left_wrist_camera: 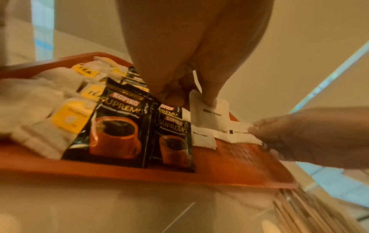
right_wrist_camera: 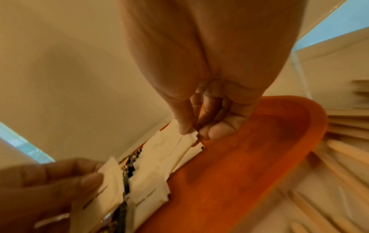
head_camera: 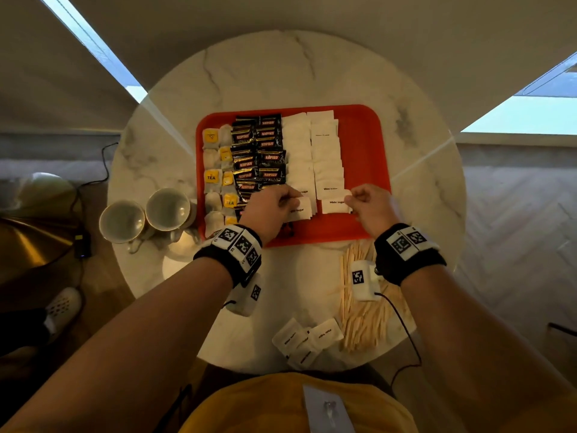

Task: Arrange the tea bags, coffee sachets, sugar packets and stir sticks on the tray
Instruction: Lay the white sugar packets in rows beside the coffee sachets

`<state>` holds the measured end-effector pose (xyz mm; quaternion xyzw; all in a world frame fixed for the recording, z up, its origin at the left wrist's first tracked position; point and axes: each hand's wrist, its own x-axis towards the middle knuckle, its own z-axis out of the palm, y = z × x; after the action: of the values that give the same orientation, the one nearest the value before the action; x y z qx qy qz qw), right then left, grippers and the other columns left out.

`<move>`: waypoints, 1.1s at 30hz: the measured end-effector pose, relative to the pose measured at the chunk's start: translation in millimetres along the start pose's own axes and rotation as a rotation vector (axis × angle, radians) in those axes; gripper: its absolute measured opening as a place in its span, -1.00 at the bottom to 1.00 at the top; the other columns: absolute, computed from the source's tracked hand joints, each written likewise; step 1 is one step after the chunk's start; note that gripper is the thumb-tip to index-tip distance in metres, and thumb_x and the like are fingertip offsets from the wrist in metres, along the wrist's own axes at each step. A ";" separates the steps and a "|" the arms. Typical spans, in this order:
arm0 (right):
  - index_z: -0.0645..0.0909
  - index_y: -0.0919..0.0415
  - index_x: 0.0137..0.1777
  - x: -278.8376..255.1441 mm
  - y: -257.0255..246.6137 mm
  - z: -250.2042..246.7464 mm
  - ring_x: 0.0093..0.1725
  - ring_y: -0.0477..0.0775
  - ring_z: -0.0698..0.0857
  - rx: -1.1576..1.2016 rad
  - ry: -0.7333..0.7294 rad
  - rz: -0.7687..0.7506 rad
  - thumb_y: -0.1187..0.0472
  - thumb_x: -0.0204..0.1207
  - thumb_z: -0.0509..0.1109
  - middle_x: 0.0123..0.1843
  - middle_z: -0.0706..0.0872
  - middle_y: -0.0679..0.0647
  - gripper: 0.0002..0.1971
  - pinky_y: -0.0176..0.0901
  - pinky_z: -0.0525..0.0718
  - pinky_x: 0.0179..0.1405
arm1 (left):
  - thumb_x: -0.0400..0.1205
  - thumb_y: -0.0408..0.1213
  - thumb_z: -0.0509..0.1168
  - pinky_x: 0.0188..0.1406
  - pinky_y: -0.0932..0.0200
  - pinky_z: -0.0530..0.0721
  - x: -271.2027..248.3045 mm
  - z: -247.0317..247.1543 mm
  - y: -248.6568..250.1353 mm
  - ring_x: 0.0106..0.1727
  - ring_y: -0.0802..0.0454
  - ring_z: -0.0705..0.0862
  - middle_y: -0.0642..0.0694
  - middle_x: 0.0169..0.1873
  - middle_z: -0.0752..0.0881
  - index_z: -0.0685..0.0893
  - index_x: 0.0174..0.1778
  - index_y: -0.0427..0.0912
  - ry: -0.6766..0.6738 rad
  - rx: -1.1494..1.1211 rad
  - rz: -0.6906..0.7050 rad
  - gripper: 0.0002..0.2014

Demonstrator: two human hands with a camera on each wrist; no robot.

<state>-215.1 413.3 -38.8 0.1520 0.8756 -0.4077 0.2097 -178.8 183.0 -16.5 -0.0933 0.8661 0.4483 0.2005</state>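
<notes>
Here, we see this:
Tray [head_camera: 365,145]: red, on the desk [head_camera: 281,70]; tea bags [head_camera: 215,170] at its left, coffee sachets [head_camera: 259,151] next, 2 columns of sugar packets [head_camera: 312,151] right of them.
Left hand [head_camera: 271,207]: fingers pinch a packet [left_wrist_camera: 209,116] at the left column's near end.
Right hand [head_camera: 371,207]: fingers pinch a packet [head_camera: 335,205] at the right column's near end.
Loose packets [head_camera: 307,339]: on the desk, near edge.
Stir sticks [head_camera: 365,323]: heaped on the desk beside them.
Cups [head_camera: 146,215]: 2, left of the tray.

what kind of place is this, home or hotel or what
Probably a hotel room or lounge: a round marble table, an orange tray of Kopiko coffee sachets and two teacups suggest a guest drinks setup.
</notes>
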 end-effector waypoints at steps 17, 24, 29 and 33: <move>0.48 0.05 0.42 7.0 -11.8 15.4 0.32 0.14 0.50 -0.435 0.144 -0.279 0.02 0.59 0.47 0.38 0.51 0.09 -0.55 -0.01 0.61 0.10 | 0.66 -0.21 0.41 0.11 -0.15 0.67 26.9 38.7 1.1 0.19 -0.25 0.60 -0.21 0.18 0.66 0.68 0.28 -0.19 0.155 0.622 0.343 -0.71; 0.09 0.02 0.77 33.7 -32.7 34.7 0.79 0.10 -0.08 -0.650 -0.075 -0.491 0.13 0.78 0.12 0.82 -0.08 0.04 -0.42 0.08 0.07 0.72 | 0.83 -0.09 0.08 0.74 -0.19 0.08 42.9 50.8 5.6 0.77 -0.27 0.13 -0.29 0.76 0.15 0.12 0.77 -0.27 0.062 0.791 0.277 -0.38; -0.05 0.03 0.80 37.2 -19.7 37.8 0.80 0.09 -0.16 -0.688 -0.190 -0.505 0.07 0.83 0.01 0.82 -0.21 0.06 -0.42 0.08 0.04 0.77 | 0.86 -0.08 -0.04 0.75 -0.17 -0.19 44.4 50.0 -6.4 0.81 -0.23 -0.05 -0.25 0.80 -0.03 -0.03 0.81 -0.22 -0.054 0.894 0.284 -0.38; -0.04 0.03 0.80 34.4 -18.3 36.0 0.79 0.06 -0.17 -0.639 -0.200 -0.516 0.06 0.82 0.06 0.83 -0.19 0.05 -0.40 0.05 0.02 0.77 | 0.83 0.02 0.03 0.76 -0.17 -0.13 38.8 42.5 -7.0 0.80 -0.21 0.01 -0.24 0.79 0.07 0.07 0.80 -0.21 -0.049 0.827 0.324 -0.35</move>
<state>-244.1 377.2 -64.6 -0.1853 0.9426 -0.1678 0.2211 -200.2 214.2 -60.4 0.1422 0.9710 0.0920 0.1686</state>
